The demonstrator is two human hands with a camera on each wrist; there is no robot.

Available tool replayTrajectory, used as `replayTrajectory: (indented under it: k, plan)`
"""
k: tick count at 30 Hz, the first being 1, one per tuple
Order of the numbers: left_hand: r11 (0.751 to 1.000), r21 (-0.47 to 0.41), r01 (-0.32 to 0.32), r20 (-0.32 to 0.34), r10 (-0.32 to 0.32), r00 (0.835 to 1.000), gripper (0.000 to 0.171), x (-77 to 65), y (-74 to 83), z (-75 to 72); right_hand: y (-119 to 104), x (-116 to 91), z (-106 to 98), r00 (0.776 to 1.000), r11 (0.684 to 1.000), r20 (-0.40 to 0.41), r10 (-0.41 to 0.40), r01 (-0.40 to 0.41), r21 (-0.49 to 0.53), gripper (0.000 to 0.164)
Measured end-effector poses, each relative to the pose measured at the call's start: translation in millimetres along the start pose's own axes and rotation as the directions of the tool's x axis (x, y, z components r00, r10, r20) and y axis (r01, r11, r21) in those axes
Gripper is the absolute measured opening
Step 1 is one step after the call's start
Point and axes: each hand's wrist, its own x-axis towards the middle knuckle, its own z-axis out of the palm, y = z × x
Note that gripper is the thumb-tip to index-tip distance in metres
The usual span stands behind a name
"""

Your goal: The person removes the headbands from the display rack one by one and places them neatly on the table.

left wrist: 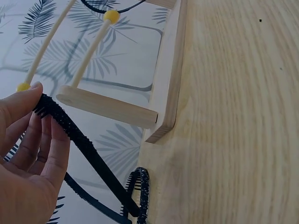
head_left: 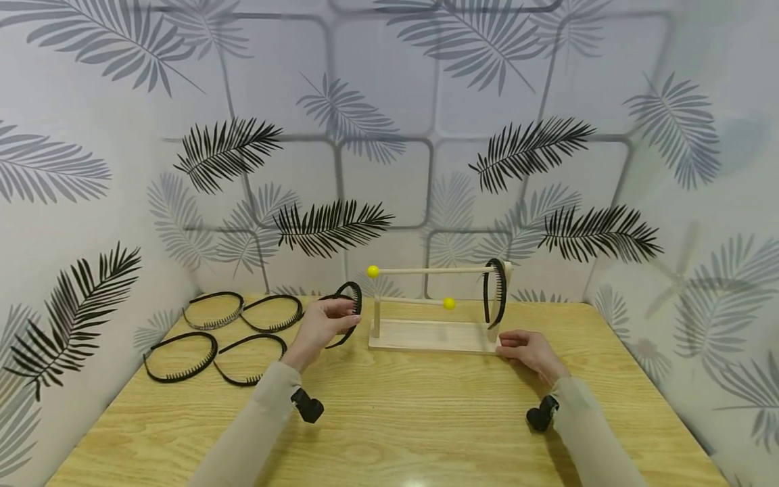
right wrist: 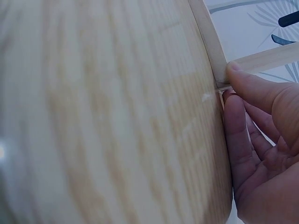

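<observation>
My left hand [head_left: 321,330] pinches a black toothed headband [head_left: 358,304] between thumb and fingers, beside the left end of a small wooden stand [head_left: 426,346]. In the left wrist view the headband [left wrist: 96,158] slants down from the fingertips, its upper end near a yellow ball [left wrist: 22,87] on the rod tip. The stand has a long upper rod [head_left: 432,270] and a shorter lower rod [head_left: 414,300] with its own yellow ball [head_left: 449,304]. Another black headband [head_left: 502,297] hangs at the right end of the upper rod. My right hand [head_left: 532,353] grips the base's right corner, thumb on top.
Several dark headbands lie on the wooden table [head_left: 414,419] at the left, among them a front-left one [head_left: 209,358] and a back one [head_left: 280,297]. A leaf-patterned wall [head_left: 389,182] stands behind and on both sides of the table.
</observation>
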Motion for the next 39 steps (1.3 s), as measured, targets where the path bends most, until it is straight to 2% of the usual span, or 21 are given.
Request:
replayTrajectory:
  k: [3, 10, 14, 23, 29, 34, 39]
  plan:
    - [1.0, 0.025, -0.004, 0.012, 0.003, 1.0, 0.042, -1.4, -3.2, -0.3, 1, 0, 0, 1.0, 1.0, 0.001, 0.0, 0.0, 0.002, 0.051]
    - [0.998, 0.03, 0.046, 0.06, -0.048, 0.997, 0.047, -6.0, -11.2, -2.0, 0, 0, 0, 1.0, 1.0, 0.003, -0.002, 0.002, 0.005, 0.052]
    - [0.998, 0.042, 0.045, 0.09, -0.049, 0.995, 0.045, -9.2, -14.9, -2.6, -1, 0, 0, 1.0, 1.0, 0.006, -0.001, 0.001, 0.004, 0.051]
    - [0.984, 0.161, 0.074, 0.127, -0.095, 0.987, 0.038, -16.2, -23.6, -8.1, -1, 0, 0, 1.0, 1.0, 0.004, -0.009, 0.009, -0.009, 0.051]
    - [0.977, 0.204, 0.068, 0.201, -0.11, 0.973, 0.036, -20.8, -30.7, -12.8, 0, -1, 0, 1.0, 1.0, 0.007, -0.012, 0.012, -0.005, 0.051]
    - [0.974, 0.214, 0.072, 0.222, -0.121, 0.967, 0.033, -22.4, -37.7, -14.5, 0, -2, 1, 1.0, 1.0, 0.013, -0.013, 0.013, -0.003, 0.05]
    - [0.978, 0.204, 0.033, 0.252, -0.085, 0.964, 0.032, -21.7, -41.4, -17.4, -1, -2, 0, 1.0, 1.0, 0.007, -0.01, 0.01, -0.003, 0.05]
